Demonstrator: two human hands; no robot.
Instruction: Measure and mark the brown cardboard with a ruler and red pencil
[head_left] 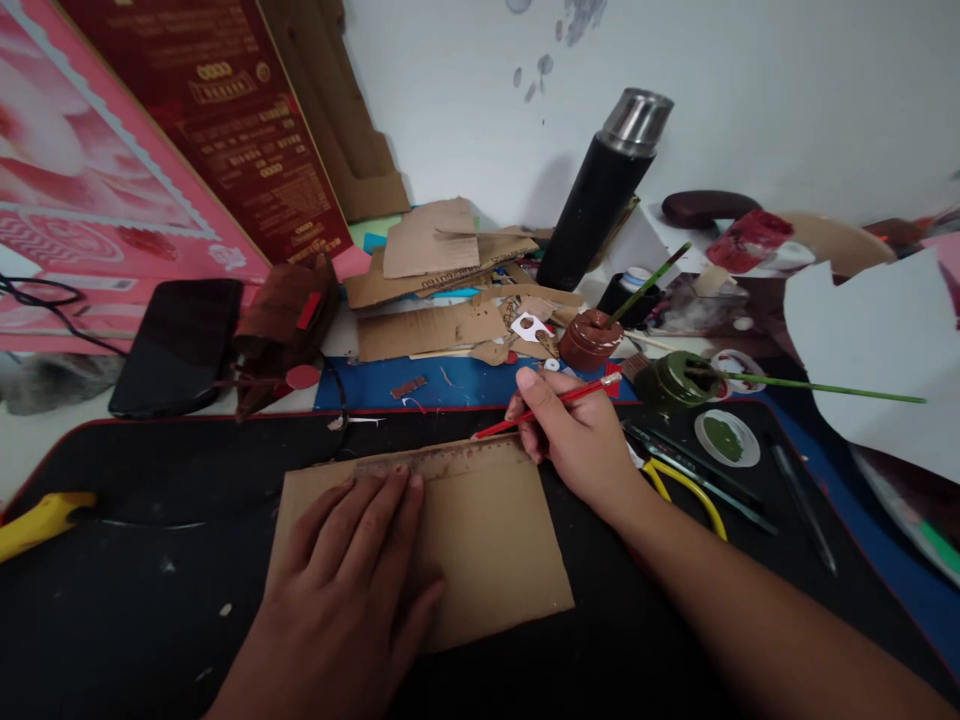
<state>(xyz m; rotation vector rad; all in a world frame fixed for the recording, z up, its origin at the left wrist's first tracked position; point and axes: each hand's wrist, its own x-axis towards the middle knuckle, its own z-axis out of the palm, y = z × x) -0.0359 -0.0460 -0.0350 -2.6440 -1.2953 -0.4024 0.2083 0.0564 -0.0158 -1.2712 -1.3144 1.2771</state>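
Cardboard sheet: the tan rectangle (pixel 487 540) lies flat on the black mat (pixel 187 610) in front of you, slightly askew, its far edge near the blue strip (pixel 480 385).
Ruler: a see-through one (pixel 461 457) lies along that far edge, with dark marks showing at it.
Left hand: yours (pixel 352 560) is spread flat, fingers together and thumb apart, fingertips on the ruler's left part and the palm over the cardboard.
Right hand: yours (pixel 581 440) grips a red pencil (pixel 581 393), held at a low slant, its tip by the ruler's far side — whether it touches, you cannot tell from here.
Ruler risk: your fingertips bear on the left part only, so sideways pencil pressure could swing the free right end and bend a line.
Edge risk: the tip sits close to the cardboard's border; a small slip could run it off onto the mat.
Paint risk: the green jar (pixel 671 385) stands open beyond your right wrist, a long brush (pixel 825 387) jutting from it — a wide elbow or sleeve could catch the handle and tip it.
Pliers: the yellow handles (pixel 697 490) lie just beside your forearm and could snag it.
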